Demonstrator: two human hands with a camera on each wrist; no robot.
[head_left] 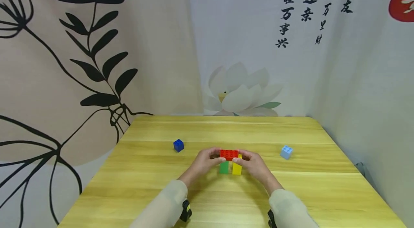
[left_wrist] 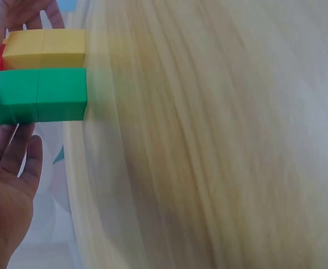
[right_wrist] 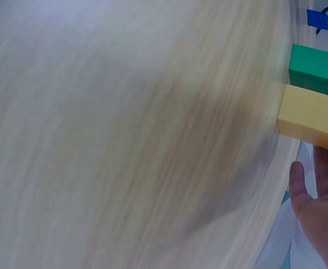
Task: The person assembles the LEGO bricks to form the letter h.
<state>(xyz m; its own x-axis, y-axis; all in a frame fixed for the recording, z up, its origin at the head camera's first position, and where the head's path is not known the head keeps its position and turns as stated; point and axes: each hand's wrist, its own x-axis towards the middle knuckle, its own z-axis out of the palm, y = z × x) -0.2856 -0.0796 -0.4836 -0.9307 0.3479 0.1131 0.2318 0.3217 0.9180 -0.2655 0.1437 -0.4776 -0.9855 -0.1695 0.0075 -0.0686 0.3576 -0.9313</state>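
A red brick [head_left: 228, 154] lies across the tops of a green brick stack [head_left: 224, 167] and a yellow brick stack [head_left: 237, 169]. Each stack is two bricks tall, with a narrow gap between them. The left hand [head_left: 206, 160] pinches the red brick's left end between thumb and fingers. At its right end the right hand [head_left: 253, 165] pinches it too, close beside the yellow stack. Part of the yellow top shows past the red brick. In the right wrist view the green stack [right_wrist: 310, 68] and yellow stack [right_wrist: 304, 111] stand on the table, the red brick out of sight.
On the wooden table [head_left: 155, 185], a dark blue brick [head_left: 178, 145] sits at the back left and a light blue brick [head_left: 286, 152] to the right. A printed curtain [head_left: 161, 41] hangs behind the table's far edge.
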